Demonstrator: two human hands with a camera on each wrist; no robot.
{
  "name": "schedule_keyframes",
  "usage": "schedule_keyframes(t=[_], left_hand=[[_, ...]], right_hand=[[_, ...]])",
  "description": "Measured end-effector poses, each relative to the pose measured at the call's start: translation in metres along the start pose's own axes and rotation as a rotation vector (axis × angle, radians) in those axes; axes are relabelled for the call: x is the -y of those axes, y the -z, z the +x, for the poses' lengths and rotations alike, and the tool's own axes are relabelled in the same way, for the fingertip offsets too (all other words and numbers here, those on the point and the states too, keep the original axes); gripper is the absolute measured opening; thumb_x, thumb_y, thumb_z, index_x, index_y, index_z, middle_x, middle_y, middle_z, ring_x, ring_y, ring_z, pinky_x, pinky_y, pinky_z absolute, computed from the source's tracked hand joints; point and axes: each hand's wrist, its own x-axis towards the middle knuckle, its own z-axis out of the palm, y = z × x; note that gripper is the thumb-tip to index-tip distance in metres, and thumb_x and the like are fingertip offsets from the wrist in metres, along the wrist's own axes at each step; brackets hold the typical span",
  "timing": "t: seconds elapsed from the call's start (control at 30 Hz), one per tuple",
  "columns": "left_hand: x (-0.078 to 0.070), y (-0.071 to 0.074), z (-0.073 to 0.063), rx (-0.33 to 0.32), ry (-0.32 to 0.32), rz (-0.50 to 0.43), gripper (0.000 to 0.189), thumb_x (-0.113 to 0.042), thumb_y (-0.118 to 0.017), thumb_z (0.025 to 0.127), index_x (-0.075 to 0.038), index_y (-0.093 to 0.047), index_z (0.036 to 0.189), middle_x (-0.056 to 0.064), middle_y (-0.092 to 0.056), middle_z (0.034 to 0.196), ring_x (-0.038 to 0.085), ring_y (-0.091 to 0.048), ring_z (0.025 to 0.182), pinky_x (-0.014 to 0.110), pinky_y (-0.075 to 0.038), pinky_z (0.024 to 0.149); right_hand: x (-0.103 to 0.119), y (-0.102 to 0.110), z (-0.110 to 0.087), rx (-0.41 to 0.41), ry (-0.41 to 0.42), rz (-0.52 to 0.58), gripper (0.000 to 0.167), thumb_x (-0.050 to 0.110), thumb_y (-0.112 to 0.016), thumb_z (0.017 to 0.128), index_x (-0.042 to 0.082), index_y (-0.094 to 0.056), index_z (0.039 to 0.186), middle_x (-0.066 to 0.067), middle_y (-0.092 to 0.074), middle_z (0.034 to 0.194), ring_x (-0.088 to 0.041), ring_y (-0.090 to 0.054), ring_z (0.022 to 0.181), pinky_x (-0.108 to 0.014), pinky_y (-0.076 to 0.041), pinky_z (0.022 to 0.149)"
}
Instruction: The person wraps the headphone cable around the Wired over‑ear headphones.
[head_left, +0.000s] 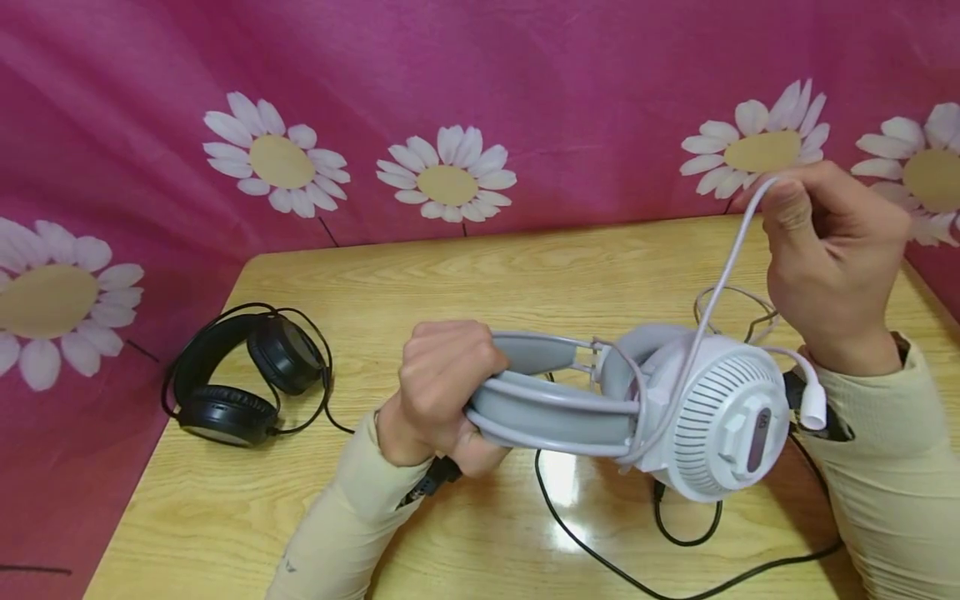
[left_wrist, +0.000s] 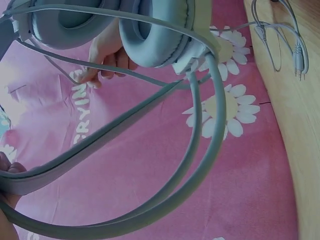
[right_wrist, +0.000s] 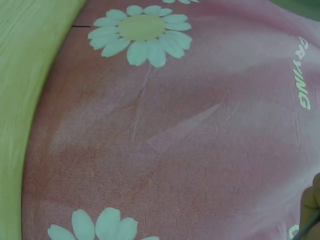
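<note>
- White headset (head_left: pixel 697 408), nearest the camera, is held up over the counter (head_left: pixel 420 292), right of centre
- Black headphones (head_left: pixel 285 358) lie at the left on the counter, with neither hand on them
- Left grip (head_left: pixel 450 392) is clamped round the headband (head_left: pixel 562 417)
- White cord (head_left: pixel 724 279) loops across the headband beside the near ear cup (head_left: pixel 731 437); winding looks partly done, with a loose stretch left
- Right grip (head_left: pixel 840 250), at the far right, pinches that stretch, thumb and finger together
</note>
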Motion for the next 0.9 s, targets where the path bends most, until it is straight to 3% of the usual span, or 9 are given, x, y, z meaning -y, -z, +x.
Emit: schedule_keyframes(t=[0.23,0.53,0.63,0.77,0.9], left_hand=[[0.001,0.000,0.000,0.099,-0.019,0.014,0.011,-0.020,-0.054,0.071,-0.009,-0.056,0.071,-0.003,-0.044,0.054,0.009,-0.040,0.045,0.027,-0.041,0.043],[0.002,0.000,0.000,0.147,-0.046,-0.008,0.013,-0.022,-0.054,0.073,-0.010,-0.057,0.072,-0.004,-0.045,0.053,0.008,-0.040,0.045,0.026,-0.041,0.043],[0.002,0.001,-0.001,0.126,-0.045,-0.043,0.014,-0.020,-0.053,0.070,-0.008,-0.058,0.072,-0.003,-0.046,0.053,0.009,-0.040,0.045,0.026,-0.041,0.043],[0.001,0.002,-0.003,0.039,-0.029,-0.092,0.017,-0.018,-0.051,0.065,-0.004,-0.058,0.071,-0.001,-0.045,0.053,0.010,-0.039,0.045,0.027,-0.040,0.043],[-0.003,0.003,-0.003,-0.049,0.061,-0.075,0.016,-0.018,-0.054,0.066,-0.004,-0.058,0.072,0.000,-0.045,0.053,0.010,-0.039,0.045,0.026,-0.039,0.042]], right_hand=[[-0.006,-0.003,-0.001,-0.006,0.012,-0.024,0.051,0.033,-0.076,0.089,-0.016,-0.068,0.081,0.012,-0.056,0.063,0.000,-0.039,0.057,-0.012,-0.030,0.061],[-0.013,-0.010,-0.004,0.038,0.012,-0.021,0.049,0.031,-0.076,0.091,-0.017,-0.067,0.081,0.012,-0.053,0.064,-0.001,-0.039,0.059,-0.015,-0.028,0.062],[-0.018,-0.012,-0.006,0.095,0.009,-0.067,0.049,0.028,-0.073,0.094,-0.019,-0.066,0.083,0.014,-0.053,0.065,0.000,-0.038,0.059,-0.015,-0.028,0.061],[-0.025,-0.012,-0.010,0.206,-0.008,-0.183,0.043,0.023,-0.069,0.098,-0.018,-0.067,0.086,0.019,-0.051,0.067,0.002,-0.037,0.059,-0.015,-0.028,0.060],[-0.031,-0.011,-0.012,0.284,-0.105,-0.232,0.024,0.016,-0.068,0.098,-0.004,-0.074,0.086,0.022,-0.056,0.069,0.001,-0.040,0.062,-0.016,-0.031,0.061]])
